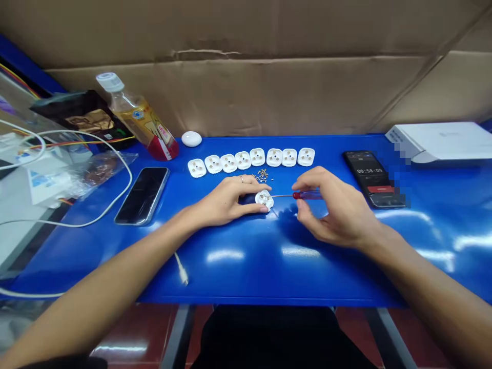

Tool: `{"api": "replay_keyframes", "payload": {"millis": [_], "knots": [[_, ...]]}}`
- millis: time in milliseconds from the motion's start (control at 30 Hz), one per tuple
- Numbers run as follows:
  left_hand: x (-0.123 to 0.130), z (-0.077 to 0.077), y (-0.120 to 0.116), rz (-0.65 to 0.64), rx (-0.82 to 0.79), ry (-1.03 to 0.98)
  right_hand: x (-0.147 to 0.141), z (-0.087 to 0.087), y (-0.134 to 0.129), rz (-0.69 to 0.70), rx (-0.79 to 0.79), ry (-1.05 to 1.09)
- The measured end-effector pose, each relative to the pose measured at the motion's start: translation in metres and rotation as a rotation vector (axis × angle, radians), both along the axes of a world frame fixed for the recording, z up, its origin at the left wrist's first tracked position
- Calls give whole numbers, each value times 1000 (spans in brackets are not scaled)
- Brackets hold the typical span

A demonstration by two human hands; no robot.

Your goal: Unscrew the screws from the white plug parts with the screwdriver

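Note:
My left hand (234, 200) grips a small white plastic housing (264, 200) with metal contacts inside, thumb and fingers on its edges, low over the blue table. In my right hand (338, 207) is a screwdriver (306, 195) with a red and purple handle, held level between thumb and fingers. Its thin shaft points left and the tip reaches the housing; whether it sits in a screw I cannot tell. Just beyond the housing lies a pile of small screws (262, 176). Behind them, several similar white housings (243, 160) stand in a row, open side up.
At left lie a dark phone (143, 196), a drink bottle (144, 123) and white cables (96, 223). A white oval object (191, 139) sits near the cardboard wall (277, 97). Rightward are a phone showing a timer (371, 177) and a white box (442, 138). A cable plug (182, 274) lies near the front edge.

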State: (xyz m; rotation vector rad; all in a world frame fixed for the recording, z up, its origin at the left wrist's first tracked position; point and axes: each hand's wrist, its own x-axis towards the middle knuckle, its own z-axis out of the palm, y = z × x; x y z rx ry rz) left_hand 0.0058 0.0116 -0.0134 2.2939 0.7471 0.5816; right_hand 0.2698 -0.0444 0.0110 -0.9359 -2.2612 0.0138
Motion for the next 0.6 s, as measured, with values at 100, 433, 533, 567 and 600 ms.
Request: {"api": "replay_keyframes", "payload": {"millis": [100,433,533,567,600], "knots": [[0,1,0,2,-13,3,0,1,2,20,-22,31],[-2,0,0,4,-6,-2,3,2,4,37,16,152],[-2,1,0,3,-6,-13,4,1,6,12,3,156],[-2,2,0,4,-6,-13,4,1,6,-1,-12,149],[-1,2,0,6,-7,-10,4,0,7,-6,-24,138]]}}
